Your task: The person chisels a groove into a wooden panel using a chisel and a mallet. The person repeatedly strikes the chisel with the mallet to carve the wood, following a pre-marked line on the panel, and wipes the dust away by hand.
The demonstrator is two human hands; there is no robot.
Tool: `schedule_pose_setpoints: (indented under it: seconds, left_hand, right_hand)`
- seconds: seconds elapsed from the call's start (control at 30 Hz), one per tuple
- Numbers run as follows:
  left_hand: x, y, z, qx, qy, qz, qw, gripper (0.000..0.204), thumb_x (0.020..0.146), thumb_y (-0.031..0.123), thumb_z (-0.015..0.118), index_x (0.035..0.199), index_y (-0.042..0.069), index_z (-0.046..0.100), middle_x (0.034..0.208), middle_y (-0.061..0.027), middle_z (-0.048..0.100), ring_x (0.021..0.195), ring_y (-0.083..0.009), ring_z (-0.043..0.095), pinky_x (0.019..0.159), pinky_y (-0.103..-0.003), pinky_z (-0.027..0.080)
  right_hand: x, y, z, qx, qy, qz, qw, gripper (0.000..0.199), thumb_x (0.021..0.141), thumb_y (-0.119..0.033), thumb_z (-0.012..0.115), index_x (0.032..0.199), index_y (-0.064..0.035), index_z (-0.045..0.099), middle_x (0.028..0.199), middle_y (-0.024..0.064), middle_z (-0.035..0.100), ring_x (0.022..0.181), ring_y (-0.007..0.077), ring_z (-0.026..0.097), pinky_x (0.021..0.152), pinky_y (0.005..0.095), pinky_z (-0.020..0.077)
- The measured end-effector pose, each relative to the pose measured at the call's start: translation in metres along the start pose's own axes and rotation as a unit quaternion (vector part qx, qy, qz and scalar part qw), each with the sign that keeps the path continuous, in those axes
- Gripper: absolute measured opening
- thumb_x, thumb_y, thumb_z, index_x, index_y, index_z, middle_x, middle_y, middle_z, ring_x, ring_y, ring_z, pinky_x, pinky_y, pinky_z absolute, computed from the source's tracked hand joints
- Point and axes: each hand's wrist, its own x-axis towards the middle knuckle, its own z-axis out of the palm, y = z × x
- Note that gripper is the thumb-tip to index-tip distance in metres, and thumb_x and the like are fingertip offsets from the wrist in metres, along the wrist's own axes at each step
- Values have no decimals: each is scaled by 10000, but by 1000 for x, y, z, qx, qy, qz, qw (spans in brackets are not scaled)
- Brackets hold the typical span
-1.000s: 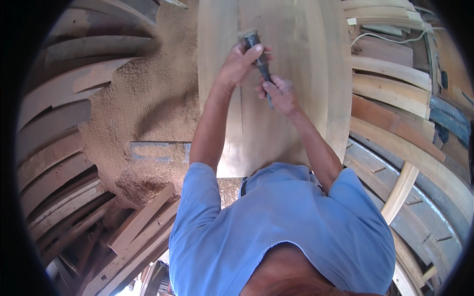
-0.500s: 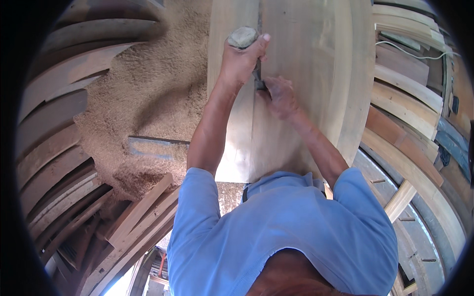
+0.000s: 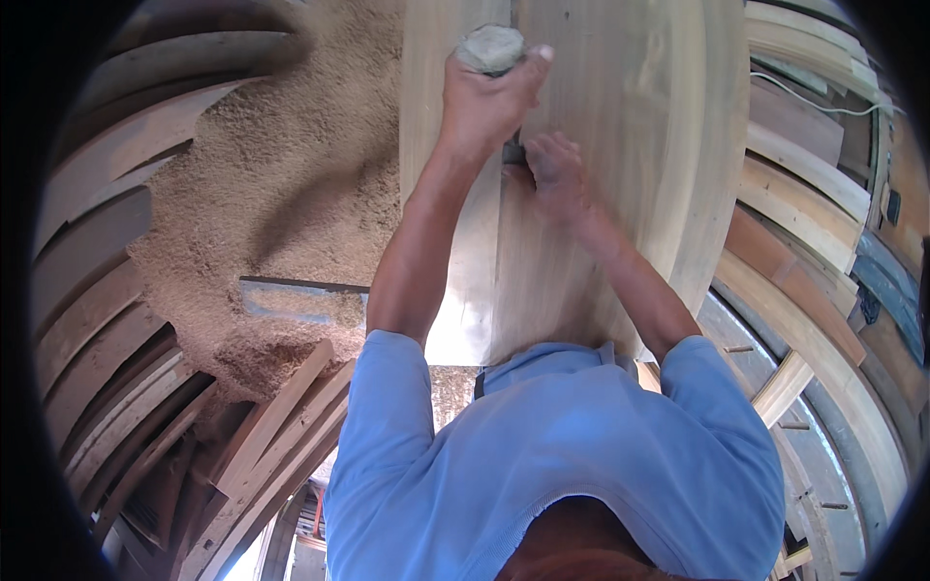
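My left hand (image 3: 487,108) is closed around the handle of what looks like a chisel (image 3: 491,48), whose broad, round, pale butt sticks out above the fist. Below the fist, the tool's dark metal end (image 3: 513,153) meets a large pale wooden board (image 3: 620,194), right at a long seam running lengthwise. Close against that metal end is my right hand (image 3: 559,179), fingers bent and slightly blurred, with the thumb side at the blade. The blade's tip is partly hidden by the fingers.
Wood shavings and sawdust (image 3: 320,165) cover the ground to the left, with a flat bluish piece (image 3: 305,300) lying in them. Planks (image 3: 107,320) are stacked along the left side. More boards (image 3: 804,203) lie to the right, near a thin white cord (image 3: 814,105).
Both hands and the chisel have shifted slightly farther away and a little to the right. The grip of my left hand stays the same.
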Motion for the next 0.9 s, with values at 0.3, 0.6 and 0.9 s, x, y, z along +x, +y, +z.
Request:
schedule_pose_setpoints:
  seconds: [0.3,0.6,0.9]
  left_hand:
    - [38,3,5,80,-16,59,995,292,934,158,729,699,108,563,617,71,531,555,-50,503,501,-276,420]
    - [69,-1,14,90,-11,100,991,293,954,155,710,713,127,546,618,77,514,553,-49,482,491,-274,394]
    - [42,1,-1,69,-42,52,995,285,939,121,710,728,134,518,649,88,498,585,-44,470,505,-268,398]
  right_hand:
    - [53,24,-5,-55,-19,-1,998,277,868,-316,725,1026,-100,653,942,117,633,1014,329,615,908,498,449]
    - [43,33,16,141,-1,124,982,272,885,-340,701,1021,-105,683,989,102,637,1060,338,583,915,510,433]
    - [25,22,-6,-48,-92,41,994,284,878,-347,716,1035,-111,706,1099,110,672,1097,374,588,912,514,456]
